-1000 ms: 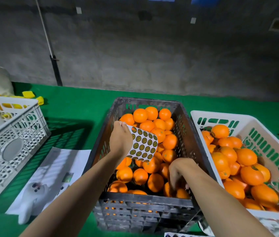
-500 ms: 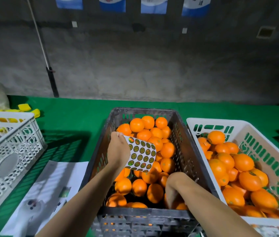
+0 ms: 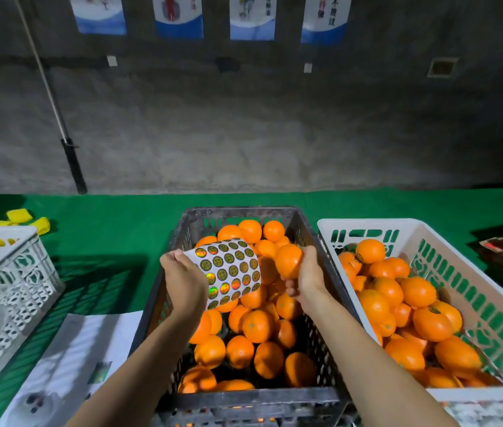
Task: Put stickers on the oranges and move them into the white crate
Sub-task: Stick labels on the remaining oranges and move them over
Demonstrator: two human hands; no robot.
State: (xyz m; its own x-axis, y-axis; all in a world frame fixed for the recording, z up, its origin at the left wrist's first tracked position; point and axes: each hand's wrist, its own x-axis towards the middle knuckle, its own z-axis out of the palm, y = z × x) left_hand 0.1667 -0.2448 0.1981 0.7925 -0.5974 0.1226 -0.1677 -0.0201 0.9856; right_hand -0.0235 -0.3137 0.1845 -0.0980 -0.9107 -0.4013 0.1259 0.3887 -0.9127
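Up from among the fruit in the dark crate (image 3: 324, 399) comes the right hand (image 3: 307, 277), now curled around one orange (image 3: 288, 260) just beside the sticker sheet (image 3: 228, 269) pinched by the left hand (image 3: 184, 278). Peel one sticker cleanly, probably with the right fingertips, press it flat on the rind, then set the orange in the white crate (image 3: 428, 238) at right.

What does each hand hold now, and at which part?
The left hand holds the sticker sheet by its left edge. The right hand holds one orange, fingers around its right side and underside.
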